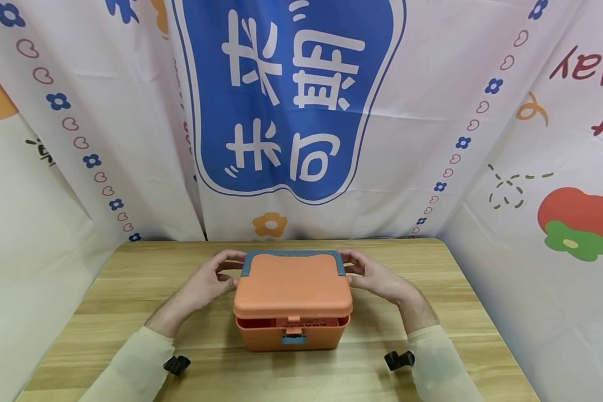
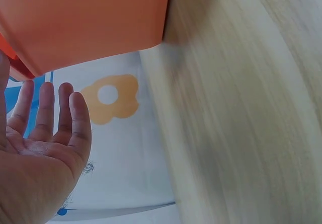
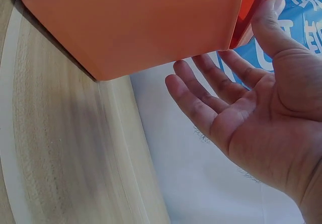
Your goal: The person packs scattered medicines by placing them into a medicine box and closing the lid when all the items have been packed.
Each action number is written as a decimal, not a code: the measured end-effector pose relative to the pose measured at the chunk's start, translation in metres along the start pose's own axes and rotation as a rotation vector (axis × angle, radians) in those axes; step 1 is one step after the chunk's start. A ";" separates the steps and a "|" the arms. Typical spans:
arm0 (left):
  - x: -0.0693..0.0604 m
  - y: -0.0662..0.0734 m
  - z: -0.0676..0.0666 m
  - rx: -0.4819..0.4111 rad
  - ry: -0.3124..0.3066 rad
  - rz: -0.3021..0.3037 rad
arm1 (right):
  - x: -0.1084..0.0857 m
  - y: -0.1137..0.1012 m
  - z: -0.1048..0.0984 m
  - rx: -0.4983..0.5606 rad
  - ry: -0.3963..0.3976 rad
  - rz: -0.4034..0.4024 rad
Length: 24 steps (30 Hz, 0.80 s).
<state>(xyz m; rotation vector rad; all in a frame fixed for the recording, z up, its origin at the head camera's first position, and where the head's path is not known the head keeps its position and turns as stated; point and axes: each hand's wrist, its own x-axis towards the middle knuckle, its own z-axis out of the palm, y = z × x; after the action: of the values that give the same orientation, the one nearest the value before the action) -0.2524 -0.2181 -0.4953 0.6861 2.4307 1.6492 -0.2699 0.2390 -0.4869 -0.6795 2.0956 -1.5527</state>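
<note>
An orange storage box stands on the table, its orange lid slightly raised at the front. The lid has a grey-blue handle along its back edge. Printed red contents show through the front gap. My left hand is at the lid's left side, thumb against the edge and fingers reaching to the back corner. On the opposite side my right hand mirrors it, its thumb touching the lid edge. In both wrist views the fingers are spread and loosely extended beside the orange box wall.
The box rests on a light wood table. A white printed cloth with a blue panel hangs behind the table's far edge, and more printed cloth hangs at both sides. A blue-grey latch sits on the box front.
</note>
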 end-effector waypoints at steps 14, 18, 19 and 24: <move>-0.001 -0.003 0.004 0.029 -0.010 -0.035 | 0.001 0.006 -0.001 -0.046 0.002 0.006; -0.002 -0.003 0.005 0.054 -0.008 -0.035 | 0.001 0.007 -0.001 -0.055 0.013 0.022; -0.002 -0.003 0.005 0.060 -0.009 -0.031 | 0.002 0.007 -0.001 -0.057 0.015 0.029; -0.002 -0.006 0.003 0.081 -0.011 -0.019 | 0.001 0.007 -0.001 -0.055 0.011 0.042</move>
<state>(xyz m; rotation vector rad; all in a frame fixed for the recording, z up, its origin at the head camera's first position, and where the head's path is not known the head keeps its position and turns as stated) -0.2509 -0.2178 -0.5021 0.6795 2.4998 1.5442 -0.2724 0.2407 -0.4937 -0.6432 2.1536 -1.4847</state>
